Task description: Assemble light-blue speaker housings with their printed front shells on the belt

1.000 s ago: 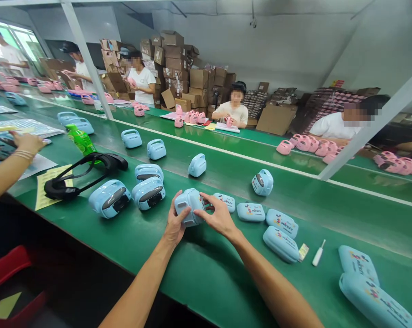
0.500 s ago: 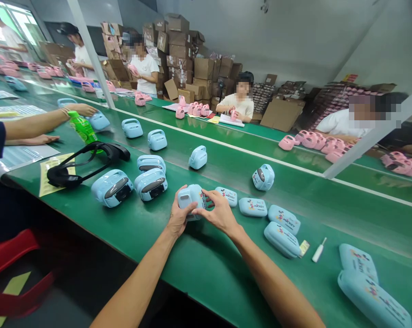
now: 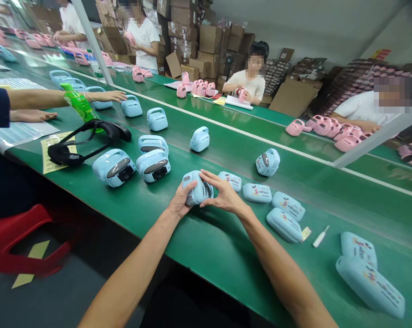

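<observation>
Between my two hands, just above the green bench, is a rounded light blue plastic casing (image 3: 199, 193) with a cartoon print and dark lettering on its side. My left hand (image 3: 180, 202) is closed round its left side, thumb across the face. My right hand (image 3: 224, 191) grips it from the right, fingers on the top edge and thumb underneath. To the right lie several printed blue panels (image 3: 257, 192), two of them overlapping. Left of my hands sit blue casings with handles and dark glossy fronts (image 3: 153, 165).
A white-handled tool (image 3: 319, 238) and a small tag (image 3: 306, 233) lie right. Left are a black head strap (image 3: 76, 150), a green bottle (image 3: 79, 104) and a co-worker's arm (image 3: 55, 98). A white post (image 3: 359, 149) rises right. People handle pink casings (image 3: 201, 87) across the bench.
The casing has turned in my hands, so more of its printed side shows. My view has shifted. At left, the co-worker's hand has moved right, towards a blue casing.
</observation>
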`<state>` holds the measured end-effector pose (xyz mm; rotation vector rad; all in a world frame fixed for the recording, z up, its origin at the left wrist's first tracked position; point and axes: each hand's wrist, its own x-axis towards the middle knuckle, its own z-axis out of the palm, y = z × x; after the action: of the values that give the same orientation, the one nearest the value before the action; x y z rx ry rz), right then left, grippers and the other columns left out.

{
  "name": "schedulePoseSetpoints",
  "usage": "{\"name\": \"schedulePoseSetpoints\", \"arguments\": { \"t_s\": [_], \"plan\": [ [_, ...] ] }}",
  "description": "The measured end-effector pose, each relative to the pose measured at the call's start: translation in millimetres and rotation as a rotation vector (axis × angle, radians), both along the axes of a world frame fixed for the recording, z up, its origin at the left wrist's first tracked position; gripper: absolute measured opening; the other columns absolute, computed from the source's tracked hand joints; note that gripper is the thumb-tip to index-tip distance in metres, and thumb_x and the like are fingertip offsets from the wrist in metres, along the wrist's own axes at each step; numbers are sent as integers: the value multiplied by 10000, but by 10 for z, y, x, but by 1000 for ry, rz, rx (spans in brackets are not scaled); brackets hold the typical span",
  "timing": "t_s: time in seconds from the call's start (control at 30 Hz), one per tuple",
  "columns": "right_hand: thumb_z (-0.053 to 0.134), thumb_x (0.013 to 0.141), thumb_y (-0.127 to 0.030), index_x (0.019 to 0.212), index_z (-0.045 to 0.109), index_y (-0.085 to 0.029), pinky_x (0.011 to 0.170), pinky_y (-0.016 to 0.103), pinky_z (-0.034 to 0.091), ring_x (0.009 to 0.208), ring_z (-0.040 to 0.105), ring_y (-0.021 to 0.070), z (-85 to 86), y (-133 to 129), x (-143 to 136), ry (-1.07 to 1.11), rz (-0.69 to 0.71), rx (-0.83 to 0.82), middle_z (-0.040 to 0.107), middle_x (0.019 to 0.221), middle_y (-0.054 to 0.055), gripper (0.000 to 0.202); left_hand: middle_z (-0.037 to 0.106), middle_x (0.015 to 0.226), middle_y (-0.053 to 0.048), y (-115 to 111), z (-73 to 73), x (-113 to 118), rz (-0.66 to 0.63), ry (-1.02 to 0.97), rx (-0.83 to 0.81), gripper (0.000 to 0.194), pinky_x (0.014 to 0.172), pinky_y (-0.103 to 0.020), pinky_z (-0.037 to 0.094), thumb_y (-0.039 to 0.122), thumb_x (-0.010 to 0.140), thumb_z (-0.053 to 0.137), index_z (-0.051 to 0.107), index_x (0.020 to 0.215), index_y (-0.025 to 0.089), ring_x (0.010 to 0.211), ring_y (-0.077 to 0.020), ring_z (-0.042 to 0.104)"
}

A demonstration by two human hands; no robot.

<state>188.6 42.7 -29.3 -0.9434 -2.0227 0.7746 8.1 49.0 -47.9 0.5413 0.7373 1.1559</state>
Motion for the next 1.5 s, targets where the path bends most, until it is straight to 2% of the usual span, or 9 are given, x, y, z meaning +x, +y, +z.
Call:
{"name": "schedulePoseSetpoints", "arguments": {
  "t_s": [0.27,0.37,0.43,0.53,0.67,0.87,1.1,1.5],
  "plan": [
    [923,623,-529,1515,480,-360,1207,536,362,1462,449,349,-25,1,21,-14,3,52,458,1592,109,1010,737,1049,-56,-41,28,-5,15,49,32,642,774,-327,592,334,597,927,651,1155,180,876,-209,700],
    [926,601,-553,1553,422,-338,1217,534,352,1468,440,345,-15,-7,30,-31,20,119,462,1586,130,1098,733,1043,-50,-49,40,-1,22,79,44,640,792,-333,586,330,586,922,651,1149,185,905,-221,695],
    [922,598,-568,1572,384,-330,1227,539,333,1495,398,349,-24,-16,21,-37,36,156,415,1615,136,1138,728,1061,-36,-57,52,-2,45,97,55,661,819,-328,578,313,579,922,642,1168,207,939,-221,691],
    [898,646,-569,1584,355,-331,1228,538,329,1520,355,344,-66,-24,-2,-24,55,190,370,1641,136,1109,714,1061,-7,-72,75,-14,80,109,72,728,822,-318,569,294,560,929,610,1213,249,941,-206,680],
    [883,679,-561,1584,358,-327,1213,537,348,1498,392,344,-118,-22,-5,-28,47,229,390,1627,152,1071,699,1024,2,-90,95,-42,61,147,96,748,812,-305,556,300,549,941,604,1214,248,915,-193,662],
    [883,687,-549,1561,400,-358,1181,578,367,1443,446,358,-37,-37,51,-100,35,230,449,1581,140,1017,701,1033,-12,-97,85,-47,63,169,149,774,850,-295,534,252,506,964,610,1194,231,943,-195,655],
    [894,679,-536,1531,447,-380,1121,610,415,1374,485,371,95,-71,81,-169,24,226,474,1530,138,975,702,1024,-7,-112,122,-29,59,172,127,730,874,-334,539,265,544,943,600,1188,241,977,-220,668],
    [920,616,-563,1513,481,-363,1164,584,388,1404,462,364,-27,-38,-30,-64,8,160,481,1527,126,1019,702,1029,-3,-83,55,-7,73,96,89,652,848,-350,557,231,564,907,606,1143,235,964,-224,676]
  ]
}}
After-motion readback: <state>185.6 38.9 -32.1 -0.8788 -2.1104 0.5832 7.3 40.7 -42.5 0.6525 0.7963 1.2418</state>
